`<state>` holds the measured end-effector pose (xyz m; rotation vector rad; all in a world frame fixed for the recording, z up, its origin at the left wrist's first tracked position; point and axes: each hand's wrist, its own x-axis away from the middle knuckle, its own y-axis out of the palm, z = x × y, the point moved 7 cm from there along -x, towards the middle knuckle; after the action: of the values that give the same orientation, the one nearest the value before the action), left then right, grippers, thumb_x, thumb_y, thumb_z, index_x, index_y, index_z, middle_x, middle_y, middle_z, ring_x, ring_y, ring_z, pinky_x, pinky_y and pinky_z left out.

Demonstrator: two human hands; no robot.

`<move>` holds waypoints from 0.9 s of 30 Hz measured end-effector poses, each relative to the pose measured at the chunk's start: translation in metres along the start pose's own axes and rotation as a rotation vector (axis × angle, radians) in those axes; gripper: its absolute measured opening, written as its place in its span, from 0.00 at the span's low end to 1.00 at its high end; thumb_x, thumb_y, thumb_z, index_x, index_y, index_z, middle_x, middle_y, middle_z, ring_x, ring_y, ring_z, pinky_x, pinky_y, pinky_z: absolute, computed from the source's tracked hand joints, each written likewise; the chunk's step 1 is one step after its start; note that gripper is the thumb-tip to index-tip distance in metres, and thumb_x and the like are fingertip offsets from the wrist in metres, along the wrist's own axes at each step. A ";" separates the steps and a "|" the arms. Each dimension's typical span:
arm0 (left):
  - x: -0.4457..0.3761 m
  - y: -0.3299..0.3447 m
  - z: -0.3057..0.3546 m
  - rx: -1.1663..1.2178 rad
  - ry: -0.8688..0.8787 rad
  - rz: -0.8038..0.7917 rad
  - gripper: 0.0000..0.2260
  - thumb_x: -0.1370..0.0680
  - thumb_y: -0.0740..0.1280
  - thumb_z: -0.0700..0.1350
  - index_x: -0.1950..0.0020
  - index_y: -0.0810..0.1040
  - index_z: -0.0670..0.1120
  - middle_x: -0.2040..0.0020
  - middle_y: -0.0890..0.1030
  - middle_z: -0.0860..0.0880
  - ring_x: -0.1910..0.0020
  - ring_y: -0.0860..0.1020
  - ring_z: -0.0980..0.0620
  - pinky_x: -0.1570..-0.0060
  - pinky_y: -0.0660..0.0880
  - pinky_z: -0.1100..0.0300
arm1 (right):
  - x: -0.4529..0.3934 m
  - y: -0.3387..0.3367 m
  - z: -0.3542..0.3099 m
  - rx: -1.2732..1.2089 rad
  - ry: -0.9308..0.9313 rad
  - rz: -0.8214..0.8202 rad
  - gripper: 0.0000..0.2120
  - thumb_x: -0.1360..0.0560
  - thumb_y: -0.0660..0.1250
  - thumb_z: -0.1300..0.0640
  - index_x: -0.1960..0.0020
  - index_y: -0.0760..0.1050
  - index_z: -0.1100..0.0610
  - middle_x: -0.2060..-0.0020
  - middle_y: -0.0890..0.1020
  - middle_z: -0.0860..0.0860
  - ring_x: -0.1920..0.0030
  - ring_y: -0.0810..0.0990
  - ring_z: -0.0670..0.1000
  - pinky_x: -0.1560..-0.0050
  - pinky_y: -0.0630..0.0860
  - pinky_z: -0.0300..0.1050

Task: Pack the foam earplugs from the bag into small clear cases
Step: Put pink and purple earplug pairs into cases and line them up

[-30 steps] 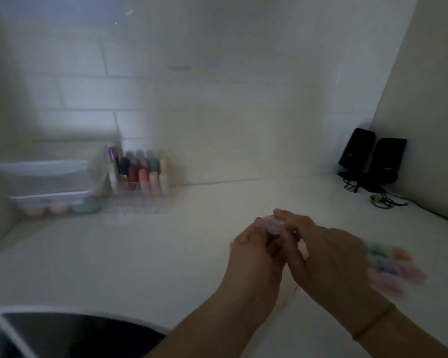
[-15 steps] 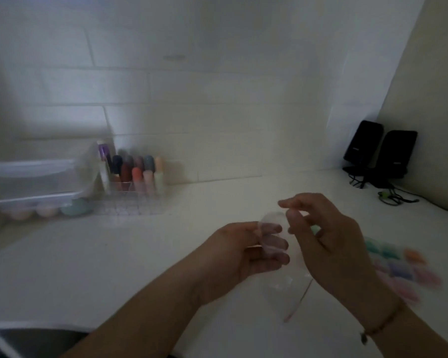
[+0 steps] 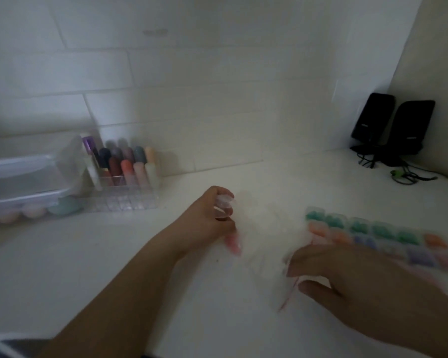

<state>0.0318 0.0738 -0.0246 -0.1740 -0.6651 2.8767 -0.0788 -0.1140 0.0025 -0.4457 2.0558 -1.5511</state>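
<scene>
Earplugs (image 3: pixel 373 228) sit in filled cases in rows on the bench (image 3: pixel 140 267), just past the right hand (image 3: pixel 360 277). That hand reaches down with loose, bent fingers; the blur hides whether it pinches anything. The left hand (image 3: pixel 204 220) pinches a small clear case (image 3: pixel 224 205). A loose pinch could drop it, and a quick reach could knock the rows.

The left hand (image 3: pixel 207 215) reaches forward on a bare forearm stretched from the lower left — its fingers curl round a small clear round plastic case (image 3: pixel 224 206). The right hand (image 3: pixel 357 282) sits lower right, palm down, fingers spread and loosely bent (blurred, so its grip is unclear).
</scene>
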 end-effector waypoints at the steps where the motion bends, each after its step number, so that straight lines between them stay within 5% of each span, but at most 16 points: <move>1: 0.001 0.000 0.000 -0.048 0.016 -0.026 0.22 0.35 0.71 0.38 0.44 0.73 0.52 0.48 0.79 0.47 0.56 0.81 0.53 0.53 0.77 0.60 | -0.002 0.006 0.000 0.021 0.026 -0.011 0.14 0.23 0.59 0.43 0.38 0.74 0.37 0.41 0.73 0.27 0.45 0.71 0.26 0.40 0.70 0.28; 3: 0.004 0.002 0.000 -0.090 0.043 -0.062 0.23 0.34 0.72 0.35 0.45 0.73 0.54 0.49 0.78 0.50 0.61 0.79 0.57 0.57 0.76 0.62 | -0.007 0.019 -0.011 -0.026 0.042 -0.020 0.17 0.27 0.58 0.43 0.41 0.77 0.42 0.42 0.79 0.33 0.48 0.80 0.37 0.50 0.81 0.40; 6: 0.006 0.005 0.001 -0.063 0.055 -0.058 0.23 0.33 0.72 0.32 0.45 0.74 0.53 0.50 0.79 0.50 0.65 0.77 0.58 0.60 0.75 0.64 | -0.010 0.039 -0.020 0.001 0.000 -0.014 0.20 0.25 0.52 0.41 0.41 0.77 0.43 0.38 0.77 0.37 0.48 0.83 0.46 0.52 0.81 0.50; 11: 0.005 0.002 -0.001 0.242 0.048 -0.016 0.25 0.36 0.73 0.31 0.43 0.74 0.47 0.59 0.77 0.49 0.65 0.75 0.56 0.63 0.75 0.62 | -0.016 0.025 -0.016 0.106 0.095 0.173 0.16 0.26 0.54 0.41 0.57 0.79 0.45 0.57 0.81 0.40 0.68 0.82 0.47 0.75 0.76 0.45; 15: 0.003 0.004 -0.002 0.458 0.010 -0.048 0.25 0.33 0.70 0.25 0.41 0.72 0.43 0.58 0.74 0.46 0.65 0.74 0.53 0.63 0.76 0.62 | -0.012 0.013 -0.006 0.178 0.183 0.278 0.14 0.27 0.57 0.37 0.60 0.74 0.45 0.69 0.79 0.41 0.72 0.79 0.45 0.76 0.71 0.39; 19: 0.005 0.009 0.001 0.587 0.013 -0.149 0.26 0.36 0.70 0.29 0.41 0.72 0.45 0.58 0.75 0.47 0.62 0.74 0.50 0.62 0.77 0.59 | -0.015 0.019 0.001 0.066 0.249 0.283 0.16 0.27 0.57 0.37 0.51 0.80 0.41 0.58 0.83 0.39 0.61 0.83 0.45 0.62 0.79 0.42; 22: 0.005 0.013 0.006 0.579 0.071 -0.159 0.26 0.36 0.69 0.29 0.40 0.72 0.46 0.57 0.74 0.47 0.61 0.73 0.48 0.61 0.76 0.58 | -0.020 0.028 0.008 0.024 0.290 0.223 0.13 0.23 0.59 0.40 0.45 0.80 0.38 0.50 0.82 0.39 0.50 0.81 0.44 0.51 0.74 0.39; 27: 0.004 0.016 0.009 0.645 0.100 -0.166 0.27 0.34 0.68 0.29 0.39 0.71 0.47 0.59 0.73 0.49 0.64 0.74 0.51 0.63 0.76 0.56 | -0.020 0.025 0.006 -0.006 0.299 0.338 0.17 0.26 0.55 0.42 0.46 0.80 0.38 0.56 0.84 0.42 0.56 0.83 0.47 0.57 0.76 0.41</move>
<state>0.0240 0.0571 -0.0240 -0.1549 0.2662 2.7313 -0.0578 -0.1003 -0.0180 0.1393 2.2153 -1.4712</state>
